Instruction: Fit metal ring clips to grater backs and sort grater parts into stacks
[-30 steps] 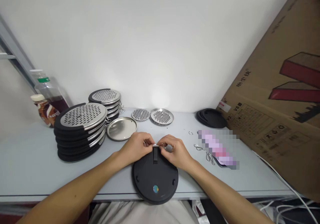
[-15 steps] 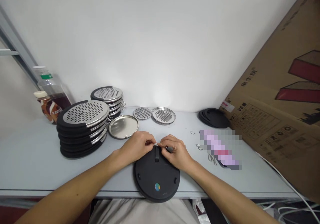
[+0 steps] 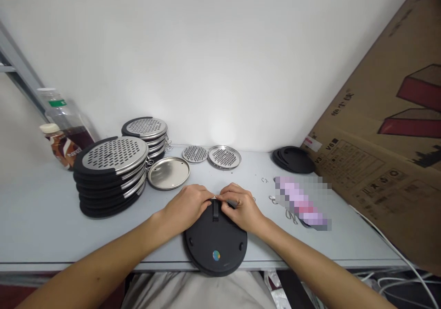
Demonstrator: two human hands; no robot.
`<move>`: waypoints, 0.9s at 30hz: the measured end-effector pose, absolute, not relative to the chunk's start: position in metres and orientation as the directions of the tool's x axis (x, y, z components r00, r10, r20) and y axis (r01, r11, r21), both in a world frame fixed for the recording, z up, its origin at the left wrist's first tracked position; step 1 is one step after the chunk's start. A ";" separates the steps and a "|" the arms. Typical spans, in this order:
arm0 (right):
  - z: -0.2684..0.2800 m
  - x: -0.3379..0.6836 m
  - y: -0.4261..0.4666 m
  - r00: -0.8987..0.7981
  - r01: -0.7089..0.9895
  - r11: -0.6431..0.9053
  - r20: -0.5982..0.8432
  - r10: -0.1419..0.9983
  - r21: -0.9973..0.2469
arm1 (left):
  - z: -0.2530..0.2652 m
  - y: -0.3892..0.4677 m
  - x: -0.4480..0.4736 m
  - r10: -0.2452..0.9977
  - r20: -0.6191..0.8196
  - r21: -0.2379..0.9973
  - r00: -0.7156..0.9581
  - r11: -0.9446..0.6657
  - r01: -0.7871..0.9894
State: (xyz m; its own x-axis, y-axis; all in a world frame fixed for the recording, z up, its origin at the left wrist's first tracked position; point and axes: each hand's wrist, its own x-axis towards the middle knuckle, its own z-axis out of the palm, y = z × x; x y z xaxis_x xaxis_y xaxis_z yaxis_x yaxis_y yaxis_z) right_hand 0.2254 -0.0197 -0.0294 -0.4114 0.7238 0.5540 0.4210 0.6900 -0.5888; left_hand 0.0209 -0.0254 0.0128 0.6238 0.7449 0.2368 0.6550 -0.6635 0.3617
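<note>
Head view: round matte-black disc (image 3: 216, 235) is seen across the near edge of pale grey surface (image 3: 41, 221). At the disc's far rim, small silvery metal piece (image 3: 214, 197) is pinched by left hand (image 3: 190, 205) and right hand (image 3: 244, 208), fingertips nearly meeting.

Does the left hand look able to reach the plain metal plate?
Likely yes: the plain metal plate lies just beyond the left hand, with nothing visible between, though it's busy at the top edge of the black disc.
</note>
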 end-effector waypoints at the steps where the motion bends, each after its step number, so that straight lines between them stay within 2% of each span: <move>1: -0.030 0.225 -0.020 -0.411 0.420 0.688 0.551 0.726 -0.592 | 0.012 -0.027 0.022 0.745 0.231 0.350 0.625 -0.663 0.662; 8: -0.030 0.224 -0.019 -0.401 0.429 0.677 0.546 0.736 -0.598 | 0.007 -0.032 0.027 0.754 0.221 0.292 0.618 -0.656 0.696; 15: -0.032 0.222 -0.018 -0.417 0.431 0.680 0.537 0.733 -0.594 | 0.001 -0.033 0.026 0.718 0.246 0.184 0.652 -0.694 0.696; 27: -0.033 0.223 -0.020 -0.351 0.504 0.636 0.534 0.769 -0.584 | -0.007 -0.028 0.026 0.666 0.302 0.251 0.682 -0.745 0.618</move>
State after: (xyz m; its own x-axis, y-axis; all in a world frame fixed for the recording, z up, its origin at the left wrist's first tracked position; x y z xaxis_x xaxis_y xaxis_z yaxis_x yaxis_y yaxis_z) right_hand 0.2228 -0.0197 -0.0326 -0.3510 0.7689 0.5344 0.5045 0.6361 -0.5839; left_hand 0.0257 -0.0281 -0.0074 0.6818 0.6665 0.3015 0.6175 -0.7454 0.2512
